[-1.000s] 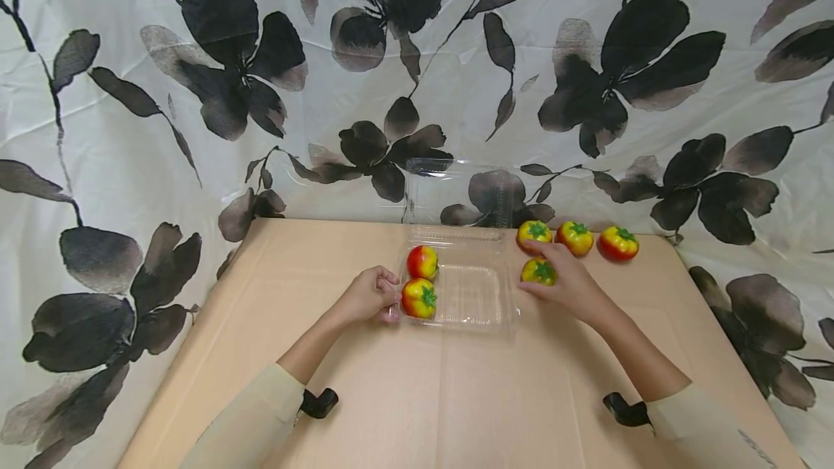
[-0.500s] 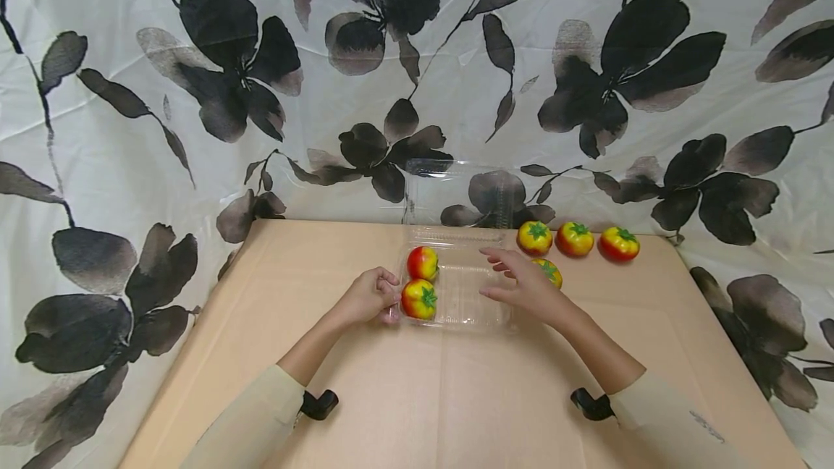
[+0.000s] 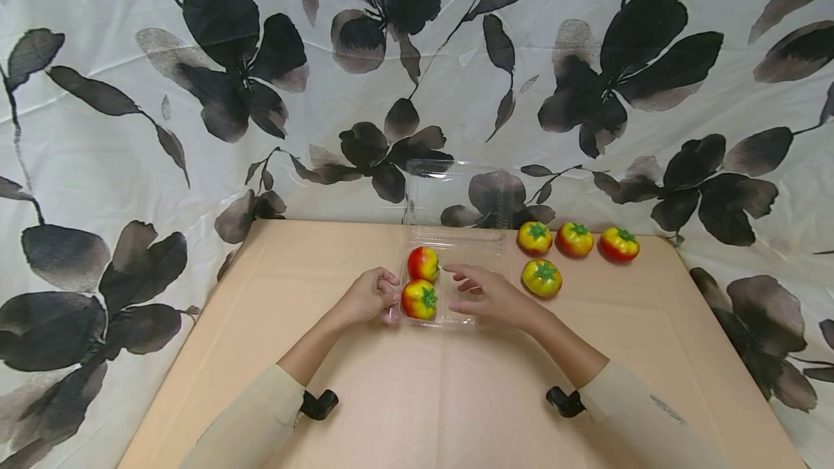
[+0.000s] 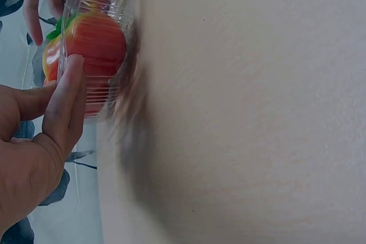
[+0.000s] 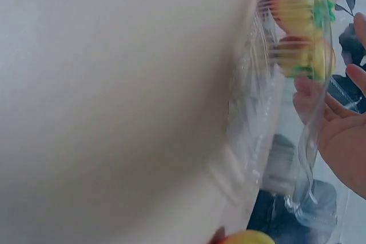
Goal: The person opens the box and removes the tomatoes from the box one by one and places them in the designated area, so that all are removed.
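Note:
In the head view a clear plastic clamshell container lies with its lid raised at the back. Two red-and-yellow, tomato-like fruits with green leafy tops sit along its left side, a rear fruit and a front fruit. My left hand pinches the container's left rim; the left wrist view shows the thumb and fingertips on the clear wall. Over the container's tray, my right hand holds nothing, its loosely bent fingers pointing at the two fruits. In the right wrist view its fingers appear partly through the clear wall.
To the container's right, a single similar fruit sits in front of a row of three, with the rightmost fruit near the back edge. Everything stands on a tan tabletop. A white floral cloth hangs behind.
My right hand has left the single fruit outside the container and moved left over the tray, toward the two fruits inside. That outer fruit stays in nearly the same place. My left hand keeps still.

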A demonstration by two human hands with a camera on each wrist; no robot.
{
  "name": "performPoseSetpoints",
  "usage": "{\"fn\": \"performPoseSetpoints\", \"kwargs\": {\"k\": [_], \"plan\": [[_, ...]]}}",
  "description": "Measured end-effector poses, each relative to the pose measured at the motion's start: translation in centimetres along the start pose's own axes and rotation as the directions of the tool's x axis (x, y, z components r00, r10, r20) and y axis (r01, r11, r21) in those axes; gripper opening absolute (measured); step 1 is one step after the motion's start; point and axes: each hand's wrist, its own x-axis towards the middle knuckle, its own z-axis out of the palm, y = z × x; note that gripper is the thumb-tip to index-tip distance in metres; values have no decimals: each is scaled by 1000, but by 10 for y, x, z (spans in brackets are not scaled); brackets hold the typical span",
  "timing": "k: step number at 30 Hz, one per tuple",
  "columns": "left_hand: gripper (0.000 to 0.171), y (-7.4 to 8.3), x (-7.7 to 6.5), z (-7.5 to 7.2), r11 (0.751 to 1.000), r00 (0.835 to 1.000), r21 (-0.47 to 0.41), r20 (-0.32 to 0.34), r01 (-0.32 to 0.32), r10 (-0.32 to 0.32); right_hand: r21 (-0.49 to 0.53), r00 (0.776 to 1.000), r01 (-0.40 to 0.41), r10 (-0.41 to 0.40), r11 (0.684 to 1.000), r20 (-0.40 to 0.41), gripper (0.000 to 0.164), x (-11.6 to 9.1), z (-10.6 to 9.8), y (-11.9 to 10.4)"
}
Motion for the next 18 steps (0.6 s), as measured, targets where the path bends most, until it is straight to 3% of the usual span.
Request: {"fn": "performPoseSetpoints", "kwargs": {"k": [9,18], "plan": [[25,-2,1,0,1000,1000,4,3,-19,19,58,996,34,-39,998,83,65,12,12,-2],[25,-1,1,1,1000,1000,-9,7,5,-5,79,992,46,-55,996,115,70,25,26,-5]]}}
